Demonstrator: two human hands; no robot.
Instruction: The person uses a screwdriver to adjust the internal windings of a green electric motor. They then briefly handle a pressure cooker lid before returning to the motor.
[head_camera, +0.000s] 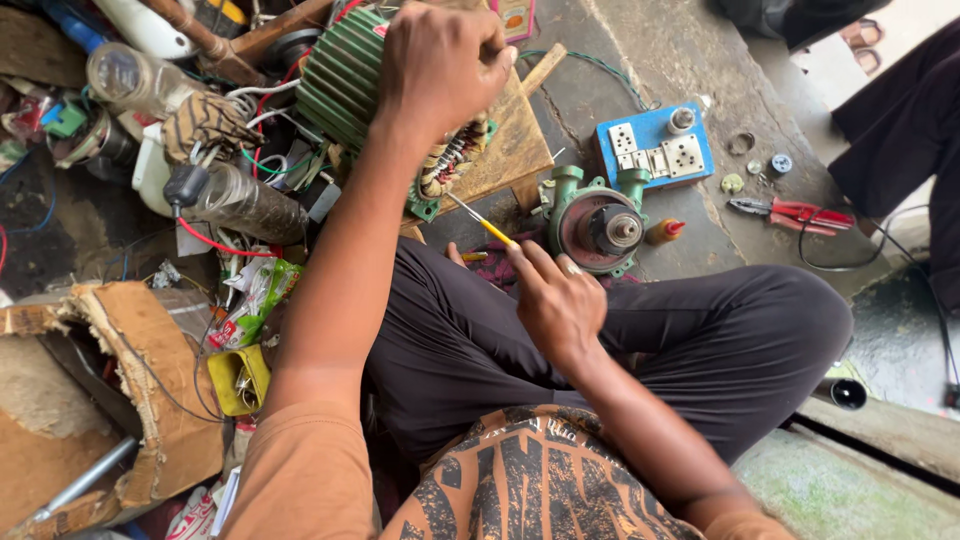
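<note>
My left hand (440, 60) reaches forward and grips the top end of a green ribbed motor stator (340, 80), which lies on a wooden board (515, 150). Copper windings (450, 160) show at the stator's open end, just below that hand. My right hand (555, 300), above my dark-trousered lap, is closed on a thin tool with a yellow handle (490, 230). Its metal tip points up and left and ends close to the windings.
A green pump housing with a shaft (595, 225) sits right of the board, a small orange bottle (665, 232) beside it. Behind are a blue socket board (655, 150) and red pliers (800, 213). Bottles, wires and a yellow box (240, 378) crowd the left. Another person's dark clothing (900, 130) is at right.
</note>
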